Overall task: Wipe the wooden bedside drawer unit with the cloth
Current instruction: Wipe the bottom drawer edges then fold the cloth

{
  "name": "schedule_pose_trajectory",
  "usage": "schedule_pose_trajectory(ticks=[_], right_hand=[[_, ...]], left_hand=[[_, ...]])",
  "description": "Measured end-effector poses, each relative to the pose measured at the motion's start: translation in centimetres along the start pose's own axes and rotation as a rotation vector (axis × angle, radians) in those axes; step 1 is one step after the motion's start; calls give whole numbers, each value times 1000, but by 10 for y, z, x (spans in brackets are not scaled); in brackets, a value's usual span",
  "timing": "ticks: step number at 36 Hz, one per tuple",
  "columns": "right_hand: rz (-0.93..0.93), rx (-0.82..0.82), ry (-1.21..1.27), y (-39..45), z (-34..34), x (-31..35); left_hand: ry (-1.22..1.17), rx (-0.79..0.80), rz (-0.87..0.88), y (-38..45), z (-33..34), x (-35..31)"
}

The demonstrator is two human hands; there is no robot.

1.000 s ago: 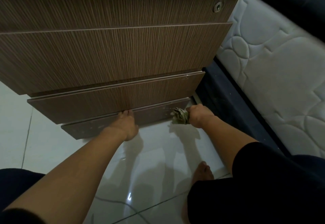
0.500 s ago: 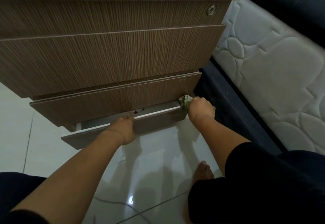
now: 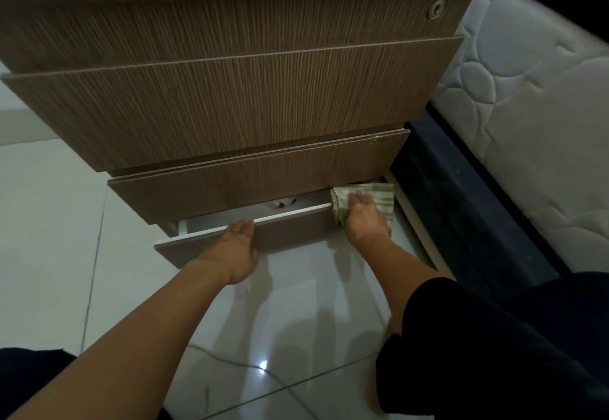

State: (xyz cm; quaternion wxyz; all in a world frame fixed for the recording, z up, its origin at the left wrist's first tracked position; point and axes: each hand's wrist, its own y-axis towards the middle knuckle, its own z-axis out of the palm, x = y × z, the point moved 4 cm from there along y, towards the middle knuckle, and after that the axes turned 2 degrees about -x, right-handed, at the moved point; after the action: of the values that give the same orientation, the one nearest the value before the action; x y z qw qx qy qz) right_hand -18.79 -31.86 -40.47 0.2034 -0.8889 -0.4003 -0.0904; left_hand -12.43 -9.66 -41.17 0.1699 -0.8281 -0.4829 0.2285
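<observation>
The wooden bedside drawer unit [image 3: 230, 109] fills the upper half of the head view, with a round lock at its top right. Its bottom drawer [image 3: 290, 231] is pulled out a little, showing a white inner edge and small items inside. My left hand [image 3: 234, 248] grips the top edge of that drawer front near its middle. My right hand [image 3: 364, 220] presses a green and white cloth [image 3: 379, 197] flat over the drawer's right end, fingers spread on top of it.
A white quilted mattress [image 3: 527, 116] on a dark bed base [image 3: 461, 208] stands close on the right. Glossy white floor tiles [image 3: 66, 222] lie below and to the left. A thin cable [image 3: 230, 362] crosses the floor near my knee.
The bottom drawer went from shut to pulled out. My right hand lifted the bunched cloth from the drawer front to its top right end and spread it flat.
</observation>
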Motion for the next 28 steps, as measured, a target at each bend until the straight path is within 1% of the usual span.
schedule_pose_trajectory(ticks=[3,5,8,12,16,24,28], right_hand=[[-62,26,59,-9,15,13],[-62,43,19,-14,23,21],[-100,19,-13,-20,29,33],[-147,81,-27,-34,40,56],[-220,78,-96,-45,49,78],[-307,213,-71,-70,76,135],[-373,259,-78,-84,92,166]], left_hand=[[5,7,-9,-2,0,4],[6,17,-14,-5,-2,4],[12,24,-24,-9,-7,4],[17,31,-43,-17,-12,12],[7,36,-77,-23,-14,26],[-45,-13,-177,-41,-20,68],[-114,-40,-232,-49,-20,88]])
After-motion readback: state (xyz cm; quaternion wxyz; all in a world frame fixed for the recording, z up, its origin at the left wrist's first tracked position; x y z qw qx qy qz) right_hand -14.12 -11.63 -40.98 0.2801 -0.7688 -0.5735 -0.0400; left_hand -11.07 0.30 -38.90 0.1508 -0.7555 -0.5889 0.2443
